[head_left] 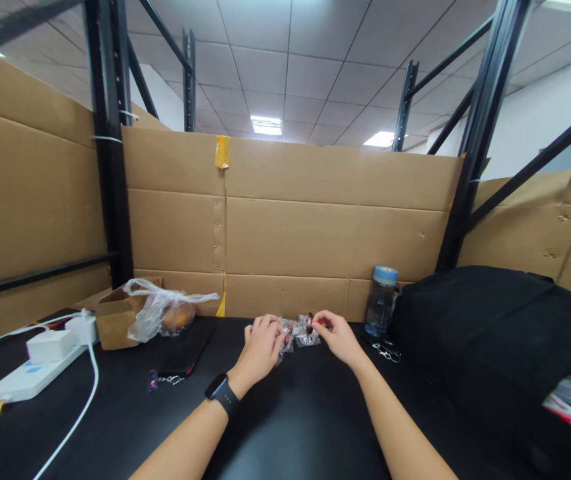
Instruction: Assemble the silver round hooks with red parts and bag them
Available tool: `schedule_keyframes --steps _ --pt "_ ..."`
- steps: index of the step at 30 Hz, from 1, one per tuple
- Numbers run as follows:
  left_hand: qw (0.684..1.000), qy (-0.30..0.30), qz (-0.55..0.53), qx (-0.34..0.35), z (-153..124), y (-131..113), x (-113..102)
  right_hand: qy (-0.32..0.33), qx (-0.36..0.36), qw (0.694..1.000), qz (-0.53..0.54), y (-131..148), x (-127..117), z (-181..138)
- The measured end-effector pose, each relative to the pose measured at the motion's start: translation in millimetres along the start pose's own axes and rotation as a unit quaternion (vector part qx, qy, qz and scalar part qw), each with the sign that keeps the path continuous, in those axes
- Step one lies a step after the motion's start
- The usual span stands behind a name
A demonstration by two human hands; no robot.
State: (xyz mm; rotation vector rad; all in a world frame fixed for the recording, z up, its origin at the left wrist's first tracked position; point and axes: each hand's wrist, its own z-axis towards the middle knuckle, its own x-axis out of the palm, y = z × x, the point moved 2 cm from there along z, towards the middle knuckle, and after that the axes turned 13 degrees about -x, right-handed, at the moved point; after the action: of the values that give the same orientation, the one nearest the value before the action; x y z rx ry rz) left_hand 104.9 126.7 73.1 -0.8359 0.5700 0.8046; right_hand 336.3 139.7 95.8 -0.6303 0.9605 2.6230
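Note:
Both my hands rest on the black table near its far edge. My left hand (262,346), with a black watch on its wrist, has its fingers curled round a small clear crinkled packet (286,335). My right hand (334,334) pinches a small dark and red item (309,325) at the top of a second clear packet (308,338). The two packets lie side by side between my hands, touching. What is inside them is too small to make out.
A blue-capped water bottle (380,301) and a big black bag (490,340) stand at the right, with keys (386,353) in front. At the left are a phone (185,354), a keyring (164,381), a cardboard box with a plastic bag (158,308), and a white power strip (30,377). Cardboard walls enclose the table.

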Motion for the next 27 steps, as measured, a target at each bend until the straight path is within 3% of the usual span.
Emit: schedule_keyframes --steps 2,4,7,10,14,19,23,27 --pt "0.997 -0.017 -0.049 -0.054 5.1 4.1 -2.9 -0.063 -0.002 0.997 0.045 0.2 1.1 3.3" --pt "0.992 -0.02 -0.089 -0.085 7.7 6.5 -3.0 -0.085 -0.005 0.994 0.075 0.5 10.5 3.3" --pt "0.988 -0.006 -0.127 -0.087 6.8 5.1 0.1 -0.074 0.012 0.986 0.148 4.4 36.2 -0.7" --pt "0.986 0.013 -0.146 -0.073 3.6 1.4 3.3 -0.051 0.077 0.962 0.256 11.0 60.6 -6.2" --pt "0.988 0.018 -0.133 -0.078 2.2 1.2 3.4 -0.054 0.138 0.933 0.329 16.7 70.8 -11.3" --pt "0.995 0.009 -0.078 -0.063 3.0 3.3 0.1 -0.052 0.163 0.921 0.35 15.0 68.4 -12.4" --pt "0.997 0.02 -0.063 -0.049 3.9 4.2 -2.7 -0.02 0.154 0.934 0.323 12.1 68.9 -12.5" --pt "0.995 0.089 -0.046 0.014 5.8 8.3 -7.0 -0.01 0.129 0.954 0.27 9.2 69.0 -12.7"
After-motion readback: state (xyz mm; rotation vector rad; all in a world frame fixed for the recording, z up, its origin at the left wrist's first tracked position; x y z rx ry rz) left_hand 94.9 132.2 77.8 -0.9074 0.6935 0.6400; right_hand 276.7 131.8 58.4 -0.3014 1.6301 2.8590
